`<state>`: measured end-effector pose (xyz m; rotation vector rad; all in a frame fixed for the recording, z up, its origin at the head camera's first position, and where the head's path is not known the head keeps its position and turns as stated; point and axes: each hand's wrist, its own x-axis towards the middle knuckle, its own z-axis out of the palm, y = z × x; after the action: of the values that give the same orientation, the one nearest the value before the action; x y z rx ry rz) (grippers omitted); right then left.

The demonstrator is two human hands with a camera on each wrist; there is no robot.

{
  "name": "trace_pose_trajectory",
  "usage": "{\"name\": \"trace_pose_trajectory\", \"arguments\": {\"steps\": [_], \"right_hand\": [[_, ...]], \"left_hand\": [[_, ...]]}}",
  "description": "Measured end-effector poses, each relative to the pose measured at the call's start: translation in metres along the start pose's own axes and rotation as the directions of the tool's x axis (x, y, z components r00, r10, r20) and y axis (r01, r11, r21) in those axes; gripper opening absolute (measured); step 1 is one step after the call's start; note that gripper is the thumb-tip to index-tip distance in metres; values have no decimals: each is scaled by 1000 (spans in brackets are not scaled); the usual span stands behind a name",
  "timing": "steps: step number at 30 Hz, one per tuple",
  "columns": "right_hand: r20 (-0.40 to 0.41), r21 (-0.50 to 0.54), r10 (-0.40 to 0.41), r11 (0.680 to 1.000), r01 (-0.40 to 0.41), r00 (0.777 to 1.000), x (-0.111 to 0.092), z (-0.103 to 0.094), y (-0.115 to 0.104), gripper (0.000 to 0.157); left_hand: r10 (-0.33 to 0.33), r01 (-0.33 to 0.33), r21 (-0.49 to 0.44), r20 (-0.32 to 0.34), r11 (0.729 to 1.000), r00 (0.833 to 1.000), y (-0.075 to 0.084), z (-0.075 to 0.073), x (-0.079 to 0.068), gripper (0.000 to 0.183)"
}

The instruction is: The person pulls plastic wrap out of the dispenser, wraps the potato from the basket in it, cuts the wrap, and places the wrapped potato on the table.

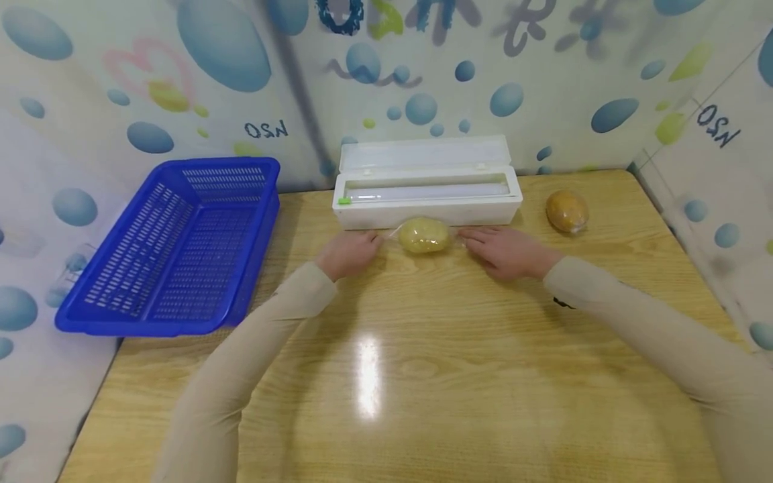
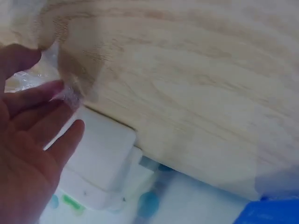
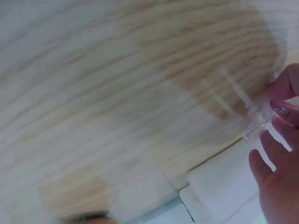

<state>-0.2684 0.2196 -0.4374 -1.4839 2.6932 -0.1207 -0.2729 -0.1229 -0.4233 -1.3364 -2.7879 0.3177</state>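
Note:
A yellow-green, rounded fruit or vegetable (image 1: 424, 235), its kind unclear, lies on the table wrapped in shiny cling film (image 3: 259, 122). To its left, my left hand (image 1: 349, 255) pinches one gathered end of the film between thumb and fingers, with the other fingers spread. On the opposite side my right hand (image 1: 507, 251) pinches the other end. Directly behind stands a white cling film dispenser (image 1: 423, 216), its lid raised, a film roll (image 1: 429, 191) inside and a green slider (image 1: 344, 200) at the left. The wrist views leave the wrapped piece out.
A blue perforated plastic basket (image 1: 253, 268) stands at the table's left edge. Toward the back right sits an orange-brown round item (image 1: 568, 211), also film-wrapped. Patterned walls (image 1: 423, 80) rise behind the wooden table (image 1: 459, 376) and at both sides.

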Motion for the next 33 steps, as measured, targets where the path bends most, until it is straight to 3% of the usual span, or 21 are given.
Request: {"name": "trace_pose_trajectory", "arguments": {"steps": [3,5,8,10,16,19,22,25,27,29,31,33], "right_hand": [[28,18,18,1000,-18,999,-5,-1,3,29],[44,43,26,999,-28,999,-8,-2,5,27],[69,84,32,996,-38,997,-13,-3,6,37],[78,112,24,993,-33,997,-15,-4,7,46],[54,257,11,966,-24,998,-18,-8,10,49],[60,371,54,926,-72,997,-19,-10,12,47],[62,462,129,875,-143,990,-18,-13,13,42],[8,499,209,847,-185,978,-17,-17,13,38],[-48,514,242,838,-183,969,-15,-20,13,36],[-103,540,254,826,-160,962,-13,-21,15,35],[-140,530,248,836,-139,959,-11,-22,16,32],[-161,517,244,846,-129,956,-8,-22,16,28]], "left_hand": [[12,-8,-210,18,978,1000,-8,1,-7,28],[32,-24,-351,17,936,999,-15,4,-12,31],[59,-49,-506,3,861,998,-24,8,-19,33],[70,-60,-544,-3,837,998,-27,10,-23,33],[51,-28,-577,24,817,998,-29,8,-26,33],[-19,49,-645,53,762,998,-28,5,-24,30],[-150,157,-729,75,666,986,-28,2,-21,24],[-297,253,-786,92,565,950,-29,-5,-18,21],[-375,299,-799,100,522,922,-30,-8,-18,20],[-431,319,-796,81,514,899,-31,-11,-19,18],[-465,329,-791,64,516,883,-32,-10,-20,15],[-476,327,-777,40,538,878,-31,-9,-20,12]]}}
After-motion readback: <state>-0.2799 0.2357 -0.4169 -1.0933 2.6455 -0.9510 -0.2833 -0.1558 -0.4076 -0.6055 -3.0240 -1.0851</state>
